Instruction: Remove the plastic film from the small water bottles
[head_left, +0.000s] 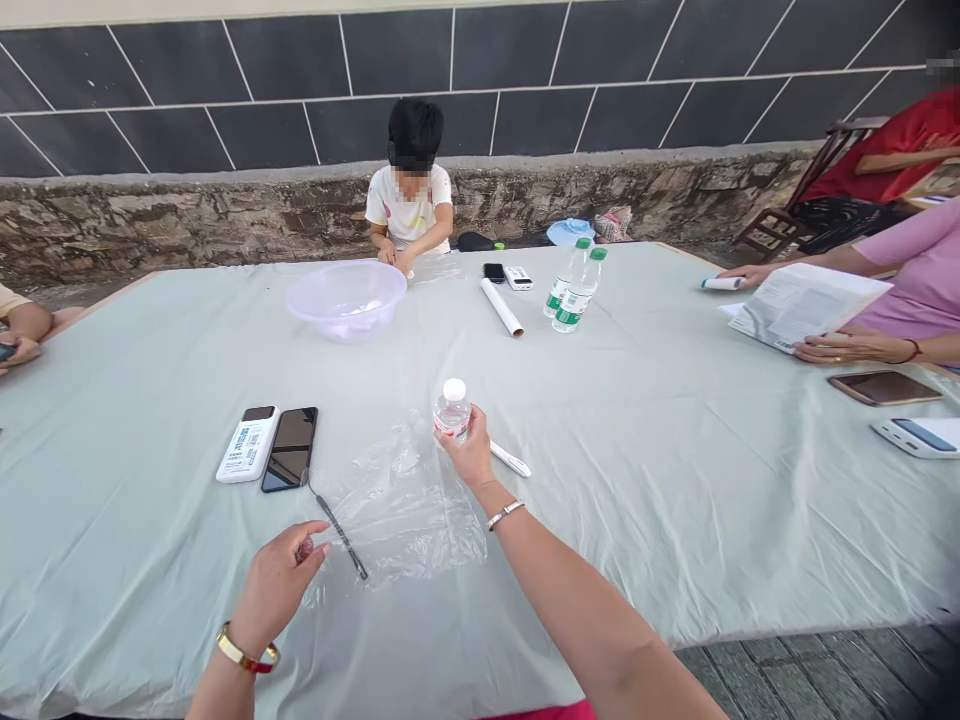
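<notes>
My right hand [471, 452] is closed around a small clear bottle [453, 412] with a white cap and red print on its label, held upright over the table. Beside that hand lies a white stick-like object [511, 460], partly hidden behind it. My left hand [283, 572] hovers near the table's front, thumb and index finger apart; its other fingers curl in, and a small reddish patch in the palm is unclear. Between my hands a sheet of clear plastic film [420, 510] lies crumpled. A dark wrist strap [341, 535] rests on the film's left side.
Left of the film lie a black phone [291, 450] and a white power bank [247, 445]. Farther back stand a purple basin [345, 300], a white roll [501, 306] and two water bottles [576, 295]. A person sits opposite; others sit left and right, one holding papers [810, 300].
</notes>
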